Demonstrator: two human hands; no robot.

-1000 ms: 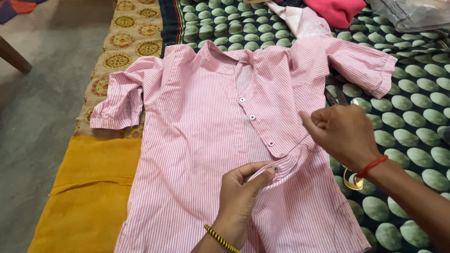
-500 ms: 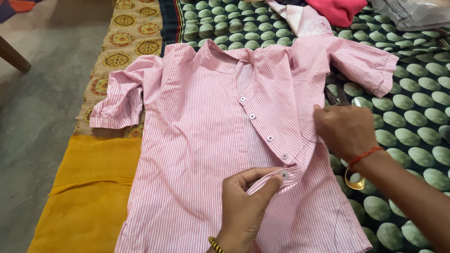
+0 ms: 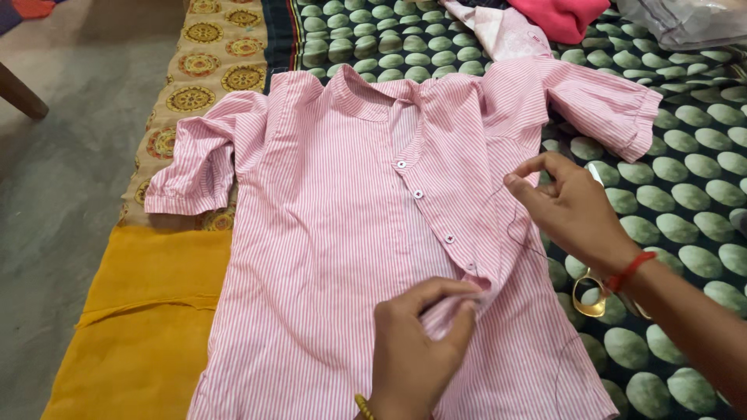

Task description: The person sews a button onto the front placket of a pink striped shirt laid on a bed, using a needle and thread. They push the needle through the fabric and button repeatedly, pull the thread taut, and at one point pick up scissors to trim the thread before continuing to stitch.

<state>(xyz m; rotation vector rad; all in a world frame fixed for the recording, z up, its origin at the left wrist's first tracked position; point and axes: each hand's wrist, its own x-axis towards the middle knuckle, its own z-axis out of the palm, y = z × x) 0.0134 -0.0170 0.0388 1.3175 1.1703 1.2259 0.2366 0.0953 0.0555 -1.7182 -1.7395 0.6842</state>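
A: While the head cam looked down, where was the shirt and who had hold of it?

B: Pink-and-white striped shirt [image 3: 334,257] lay front-up on a dark green spotted bedspread [image 3: 685,210], collar twd the top of the view, lower left part over a plain yellow cloth [image 3: 140,311]. Left hand [image 3: 416,350] was closed in a pinch on a fold of fabric at the bottom end of the button placket. Right hand [image 3: 572,206] sat above the shirt's right side, thumb & forefinger tight together on a dark thread [image 3: 520,233] that ran down twd the pinched spot. Couldn't make out a needle, too small.

A: How far along, by your read?

B: Four white buttons [image 3: 420,194] were on the placket, so that part looked done. Thread was drawn out and taut-ish, so I'd judge a stitch at the placket base was mid-way, not tied off or cut. That's a guess from the pose.

A: Anything else near?

B: Gold-handled scissors [image 3: 589,295] lay on the bedspread just beside the right wrist, partly hidden by it. A red thread band [image 3: 629,270] was on that wrist. Up top, a crumpled pale pink garment [image 3: 502,31], a bright pink cloth [image 3: 560,15] and a clear plastic bag [image 3: 685,19]. Only one view, so nothing more to add.
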